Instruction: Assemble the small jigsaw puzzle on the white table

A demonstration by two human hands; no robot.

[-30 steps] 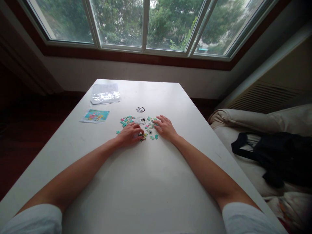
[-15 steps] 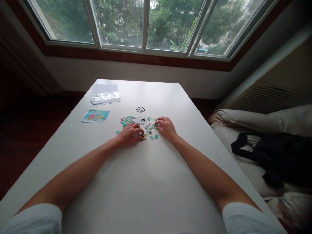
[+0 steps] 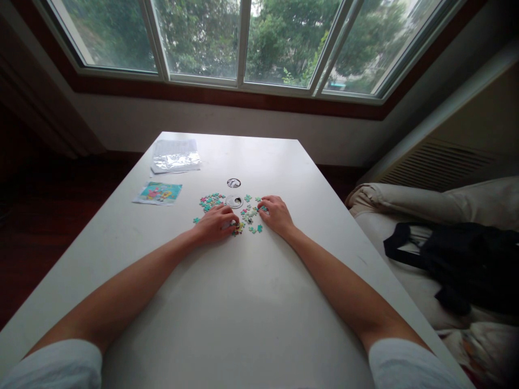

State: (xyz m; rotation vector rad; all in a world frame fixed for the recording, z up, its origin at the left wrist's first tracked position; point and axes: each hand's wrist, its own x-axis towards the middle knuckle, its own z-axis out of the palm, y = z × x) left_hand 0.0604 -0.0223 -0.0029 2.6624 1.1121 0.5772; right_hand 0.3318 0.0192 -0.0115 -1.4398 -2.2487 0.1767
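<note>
Small jigsaw pieces, mostly teal with some pink and yellow, lie loose on the white table (image 3: 243, 302). My left hand (image 3: 214, 222) rests palm down, its fingers curled and closed at the near cluster of pieces (image 3: 238, 229); the hand hides part of them. My right hand (image 3: 277, 214) reaches in from the other side. Its thumb and index finger close around a small teal jigsaw piece (image 3: 264, 208) at the right edge of the pile. Between the hands lie scattered pale pieces (image 3: 248, 214). A denser heap (image 3: 211, 201) sits beyond my left hand.
A round hole cover (image 3: 234, 201) and a dark-rimmed round opening (image 3: 234, 182) are set in the tabletop. At the left lie a colourful cartoon picture sheet (image 3: 159, 193) and a clear plastic sleeve with papers (image 3: 176, 155). A sofa with dark cloth (image 3: 470, 265) stands to the right.
My right hand has shifted very slightly toward me, and a teal piece now shows between its thumb and index finger. My left hand stays almost still.
</note>
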